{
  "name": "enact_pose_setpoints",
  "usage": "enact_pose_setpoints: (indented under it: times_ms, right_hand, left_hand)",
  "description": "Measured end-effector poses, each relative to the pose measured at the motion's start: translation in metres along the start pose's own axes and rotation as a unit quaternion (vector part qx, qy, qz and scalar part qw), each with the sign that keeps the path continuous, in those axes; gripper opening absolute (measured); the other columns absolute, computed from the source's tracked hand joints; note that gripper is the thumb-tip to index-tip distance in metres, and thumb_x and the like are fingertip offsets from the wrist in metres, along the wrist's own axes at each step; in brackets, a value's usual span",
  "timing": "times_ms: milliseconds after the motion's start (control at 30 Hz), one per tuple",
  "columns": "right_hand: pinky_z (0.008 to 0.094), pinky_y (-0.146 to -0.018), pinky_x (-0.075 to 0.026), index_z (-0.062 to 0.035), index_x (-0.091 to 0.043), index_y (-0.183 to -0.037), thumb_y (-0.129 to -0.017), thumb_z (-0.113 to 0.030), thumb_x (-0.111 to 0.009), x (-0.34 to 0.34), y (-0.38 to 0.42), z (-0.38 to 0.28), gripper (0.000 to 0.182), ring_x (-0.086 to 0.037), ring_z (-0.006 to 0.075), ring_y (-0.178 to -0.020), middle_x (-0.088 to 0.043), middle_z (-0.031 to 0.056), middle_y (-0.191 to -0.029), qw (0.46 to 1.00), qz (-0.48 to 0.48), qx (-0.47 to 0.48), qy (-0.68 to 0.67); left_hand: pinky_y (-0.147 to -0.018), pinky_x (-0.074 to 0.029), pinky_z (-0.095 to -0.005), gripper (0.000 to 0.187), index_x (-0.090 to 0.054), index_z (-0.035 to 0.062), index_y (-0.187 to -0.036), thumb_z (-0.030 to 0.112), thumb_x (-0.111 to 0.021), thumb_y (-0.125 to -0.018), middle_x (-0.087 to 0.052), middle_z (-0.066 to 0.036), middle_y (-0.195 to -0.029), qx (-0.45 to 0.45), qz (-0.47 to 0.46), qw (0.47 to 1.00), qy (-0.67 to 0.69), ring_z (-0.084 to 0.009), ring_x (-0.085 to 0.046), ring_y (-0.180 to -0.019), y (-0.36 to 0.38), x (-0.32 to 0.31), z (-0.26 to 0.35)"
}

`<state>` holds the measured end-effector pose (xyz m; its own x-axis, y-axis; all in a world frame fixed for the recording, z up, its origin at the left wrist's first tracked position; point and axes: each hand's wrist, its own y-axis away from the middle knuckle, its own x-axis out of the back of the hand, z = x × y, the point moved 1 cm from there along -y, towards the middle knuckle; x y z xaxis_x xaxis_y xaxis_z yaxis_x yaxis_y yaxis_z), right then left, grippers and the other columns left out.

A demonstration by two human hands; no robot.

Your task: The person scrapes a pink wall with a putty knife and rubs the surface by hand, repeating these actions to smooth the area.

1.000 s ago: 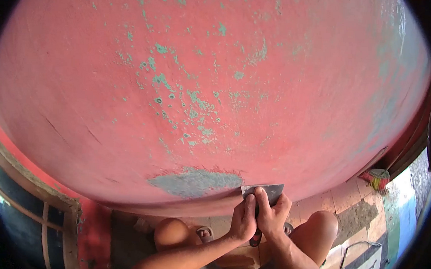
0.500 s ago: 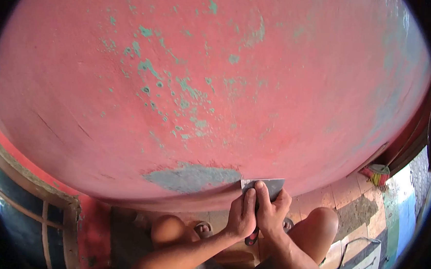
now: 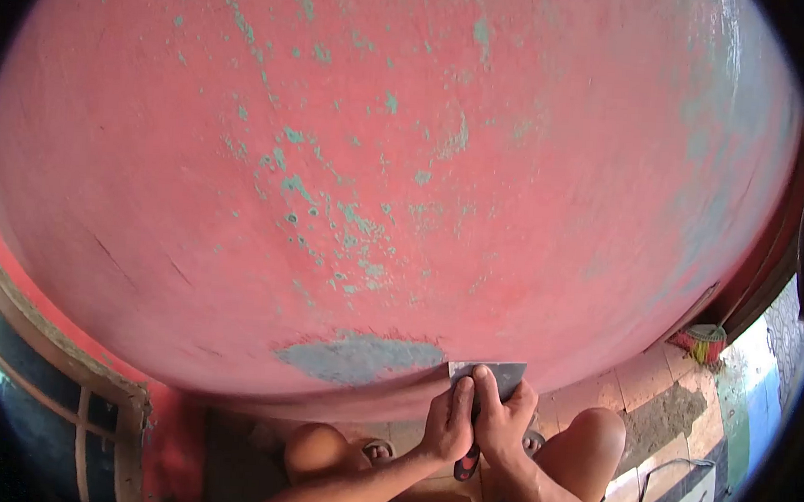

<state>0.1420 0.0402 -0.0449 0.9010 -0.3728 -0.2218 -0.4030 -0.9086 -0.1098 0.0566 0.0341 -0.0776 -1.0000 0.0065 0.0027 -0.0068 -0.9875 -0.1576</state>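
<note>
Scraper (image 3: 491,376) points toward twelve o'clock, long axis upright, blade on the red wall (image 3: 407,160); left hand (image 3: 450,423) and right hand (image 3: 502,415) both clench it from six o'clock.

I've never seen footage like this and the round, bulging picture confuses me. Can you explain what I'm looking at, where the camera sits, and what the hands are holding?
The camera is worn on a person's head and looks forward and down, so its wide lens bends everything into a bulge. The big red surface is a flat painted wall, flecked with green where paint has chipped. Low on it is a grey scraped patch. The left hand and right hand together press a metal scraper against the wall, right beside that patch; its red and black handle sticks out below the hands. The person squats, bare knees visible. A window frame is at lower left, a small brush on the tiled floor at right.
</note>
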Motion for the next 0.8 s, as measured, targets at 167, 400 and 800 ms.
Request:
enact_pose_setpoints:
  times_ms: [167, 400, 800]
  right_hand:
    - [0.0261, -0.058, -0.045, 0.0046, -0.065, -0.082, -0.091, -0.015, -0.069, 0.008, 0.000, 0.015, 0.022, -0.052, 0.0059, -0.067, -0.063, -0.0017, -0.072, 0.997, -0.026, -0.020, 0.067]
    - [0.0258, -0.061, -0.047, 0.0057, -0.065, -0.084, -0.091, -0.014, -0.068, 0.002, -0.002, -0.009, 0.021, -0.054, 0.0063, -0.068, -0.065, 0.0007, -0.075, 0.999, -0.032, -0.013, 0.031]
    - [0.0261, -0.058, -0.048, 0.0064, -0.067, -0.082, -0.090, -0.015, -0.071, 0.001, -0.002, -0.004, 0.024, -0.058, 0.0067, -0.065, -0.068, 0.0036, -0.069, 1.000, -0.014, -0.009, 0.019]
  left_hand:
    - [-0.077, -0.048, -0.0356, 0.037, -0.058, -0.0022, -0.107, 0.028, -0.036, -0.109, -0.063, -0.014, -0.093, -0.005, 0.015, 0.997, -0.080, -0.0219, -0.060, -0.090, 0.006, 0.001, -0.015]
    - [-0.067, -0.048, -0.0348, 0.040, -0.059, -0.0038, -0.101, 0.028, -0.036, -0.109, -0.064, -0.015, -0.082, 0.012, 0.012, 1.000, 0.006, -0.0179, -0.061, -0.080, 0.000, 0.000, -0.020]
    - [-0.074, -0.047, -0.0302, 0.039, -0.060, -0.0025, -0.105, 0.028, -0.035, -0.109, -0.062, -0.008, -0.089, -0.008, -0.014, 1.000, 0.015, -0.0127, -0.055, -0.087, -0.002, 0.003, -0.001]
